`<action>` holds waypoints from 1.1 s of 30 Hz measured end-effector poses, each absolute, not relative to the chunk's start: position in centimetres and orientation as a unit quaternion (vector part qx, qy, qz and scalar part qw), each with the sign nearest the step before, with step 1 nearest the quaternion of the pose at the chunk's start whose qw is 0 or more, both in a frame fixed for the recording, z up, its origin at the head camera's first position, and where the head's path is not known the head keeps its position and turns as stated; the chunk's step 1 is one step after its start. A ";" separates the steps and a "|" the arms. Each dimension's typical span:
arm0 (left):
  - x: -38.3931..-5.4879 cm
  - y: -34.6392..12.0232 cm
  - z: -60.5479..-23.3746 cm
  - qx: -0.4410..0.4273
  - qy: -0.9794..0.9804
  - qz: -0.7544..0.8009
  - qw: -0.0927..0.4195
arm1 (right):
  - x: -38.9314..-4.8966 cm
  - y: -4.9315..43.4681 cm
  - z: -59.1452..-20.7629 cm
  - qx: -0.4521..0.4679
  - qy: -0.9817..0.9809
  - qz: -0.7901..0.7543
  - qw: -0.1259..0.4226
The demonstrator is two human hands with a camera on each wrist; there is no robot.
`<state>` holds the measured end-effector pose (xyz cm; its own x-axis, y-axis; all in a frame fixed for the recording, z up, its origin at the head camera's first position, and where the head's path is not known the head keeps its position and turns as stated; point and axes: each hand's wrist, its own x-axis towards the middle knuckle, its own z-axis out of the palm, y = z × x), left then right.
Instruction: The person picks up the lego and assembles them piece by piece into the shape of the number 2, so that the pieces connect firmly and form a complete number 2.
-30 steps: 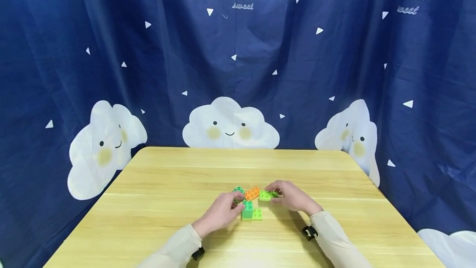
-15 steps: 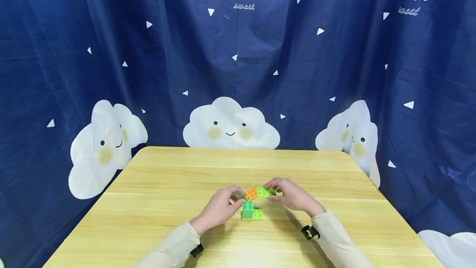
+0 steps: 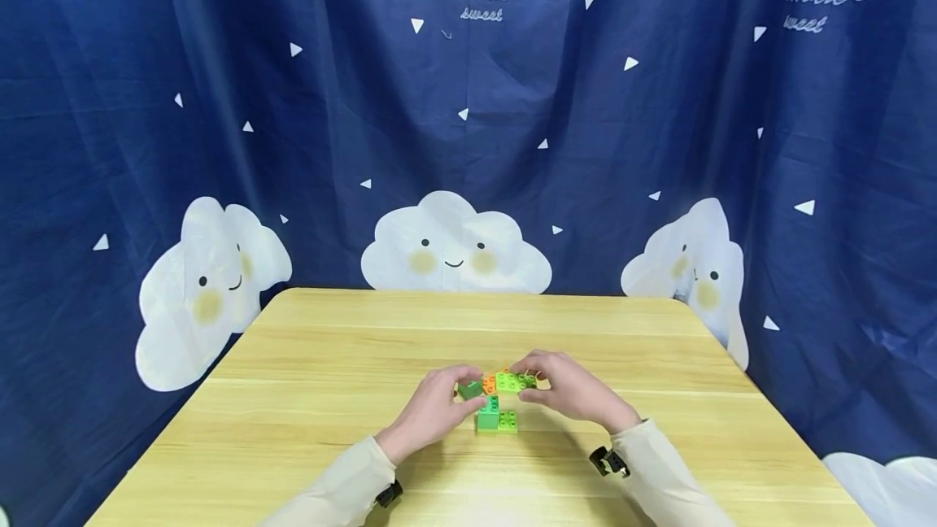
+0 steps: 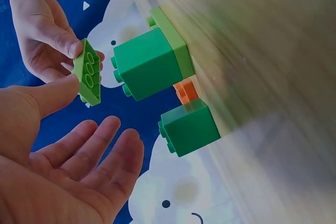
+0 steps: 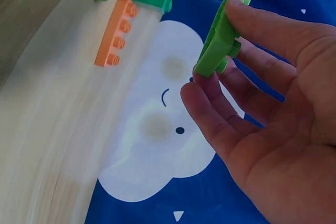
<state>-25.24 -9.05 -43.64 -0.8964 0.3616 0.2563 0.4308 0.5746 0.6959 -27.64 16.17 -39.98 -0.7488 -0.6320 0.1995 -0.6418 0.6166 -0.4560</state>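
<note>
My right hand point(image 3: 574, 389) pinches a flat lime-green toy brick point(image 5: 223, 35) between thumb and fingers, raised off the table. In the head view this brick overlaps the orange flat brick point(image 3: 489, 384). Across from it, my left hand point(image 3: 435, 407) holds nothing; its fingers are spread, and the thumb tip point(image 4: 68, 90) comes right up to the lime brick's end in the left wrist view. A green block sitting on a lime plate point(image 4: 178, 43) stands nearest my body. Another green block point(image 4: 190, 128) lies farther back, partly hidden by my left fingers in the head view.
The bricks are grouped at the middle of a pale wooden table point(image 3: 351, 348). Behind it hangs a dark blue curtain point(image 3: 329, 145) printed with smiling clouds. Dark wrist devices point(image 3: 609, 460) show at both sleeves.
My right hand has lifted the lime brick and carried it left, across the orange brick. The left hand has shifted slightly, its thumb and fingers now wider apart. The near block stack stays put.
</note>
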 end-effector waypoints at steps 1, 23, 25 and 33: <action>-25.2 -9.0 -43.7 -0.223 -0.886 -0.404 0.043 | -27.6 16.1 -40.0 0.357 -0.899 0.254 0.011; -25.3 -9.2 -44.1 -0.244 -0.885 -0.395 0.044 | -26.9 14.8 -40.3 0.392 -0.887 0.242 0.005; -25.3 -9.2 -44.1 -0.243 -0.886 -0.393 0.045 | -27.0 14.7 -40.4 0.397 -0.885 0.245 0.006; -25.4 -9.2 -44.2 -0.242 -0.890 -0.385 0.031 | -27.2 14.4 -41.2 0.394 -0.886 0.245 -0.008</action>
<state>-25.38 -9.20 -44.21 -0.8814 0.4060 0.2416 0.4542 0.5875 0.6698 -27.19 14.42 -41.25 -0.6893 -0.7022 0.1784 -0.6943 0.5697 -0.4397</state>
